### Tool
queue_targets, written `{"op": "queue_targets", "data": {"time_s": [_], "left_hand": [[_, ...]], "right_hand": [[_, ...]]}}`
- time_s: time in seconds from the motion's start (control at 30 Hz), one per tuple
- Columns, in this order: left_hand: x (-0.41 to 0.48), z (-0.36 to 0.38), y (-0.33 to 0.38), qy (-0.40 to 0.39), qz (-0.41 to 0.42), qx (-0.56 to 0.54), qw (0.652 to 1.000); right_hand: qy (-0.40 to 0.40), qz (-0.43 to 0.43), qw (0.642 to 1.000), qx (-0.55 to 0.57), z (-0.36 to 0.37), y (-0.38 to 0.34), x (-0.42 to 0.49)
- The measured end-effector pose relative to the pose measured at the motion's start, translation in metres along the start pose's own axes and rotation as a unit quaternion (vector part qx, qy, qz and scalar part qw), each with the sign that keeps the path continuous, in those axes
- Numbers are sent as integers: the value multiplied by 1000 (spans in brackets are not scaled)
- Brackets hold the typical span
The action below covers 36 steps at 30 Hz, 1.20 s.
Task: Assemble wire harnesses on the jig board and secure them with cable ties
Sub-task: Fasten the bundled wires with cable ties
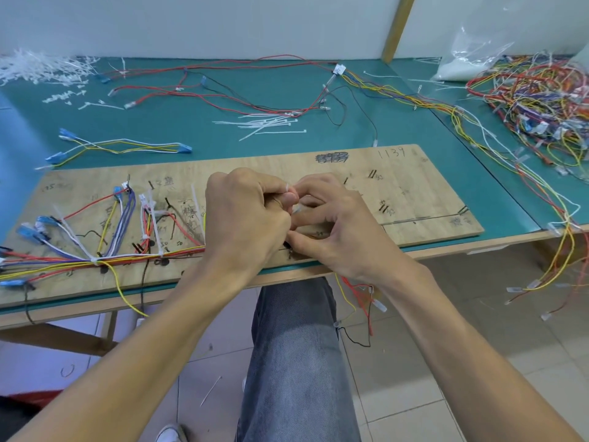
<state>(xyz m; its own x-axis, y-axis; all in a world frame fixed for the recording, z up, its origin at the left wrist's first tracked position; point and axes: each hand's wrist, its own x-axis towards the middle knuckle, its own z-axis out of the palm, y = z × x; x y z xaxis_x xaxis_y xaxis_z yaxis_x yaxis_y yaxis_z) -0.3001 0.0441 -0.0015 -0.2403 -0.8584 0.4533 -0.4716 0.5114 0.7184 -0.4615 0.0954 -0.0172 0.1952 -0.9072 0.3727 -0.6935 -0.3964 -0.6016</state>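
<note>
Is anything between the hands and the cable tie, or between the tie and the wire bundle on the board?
Nothing visible. The left hand pinches the cable tie; the right hand is right against it. Where the tie meets the wire bundle is hidden under both hands.

You are pinching a white cable tie (288, 188) with your left hand (245, 218) over the jig board (414, 193). Your right hand (334, 228) is curling against it, its grip hidden. The wire harness (127, 258) is lying on the board's left.

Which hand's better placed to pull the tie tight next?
Left, probably: the left hand pinches the tie by its white tip; what the right hand holds is hidden.
</note>
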Motion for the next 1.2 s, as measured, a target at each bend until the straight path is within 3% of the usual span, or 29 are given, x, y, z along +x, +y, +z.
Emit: {"op": "queue_targets", "data": {"time_s": [0.27, 0.53, 0.7, 0.8, 0.93, 1.2], "left_hand": [[5, -13, -7, -56, 32, 2, 998], [5, -2, -1, -30, 29, 31, 999], [13, -21, -3, -104, 40, 68, 992], [11, -42, -11, -171, 49, 198, 964], [2, -60, -16, -268, 127, 375, 878], [-3, -68, -8, -298, 178, 389, 853]], "right_hand": [[27, -5, 999, -20, 4, 3, -3], [-7, -5, 1000, 14, 2, 3, 0], [17, 23, 1000, -13, 2, 5, -1], [39, 52, 997, 48, 1, 2, -1], [32, 65, 996, 54, 0, 0, -1], [12, 56, 998, 25, 3, -5, 0]]}}
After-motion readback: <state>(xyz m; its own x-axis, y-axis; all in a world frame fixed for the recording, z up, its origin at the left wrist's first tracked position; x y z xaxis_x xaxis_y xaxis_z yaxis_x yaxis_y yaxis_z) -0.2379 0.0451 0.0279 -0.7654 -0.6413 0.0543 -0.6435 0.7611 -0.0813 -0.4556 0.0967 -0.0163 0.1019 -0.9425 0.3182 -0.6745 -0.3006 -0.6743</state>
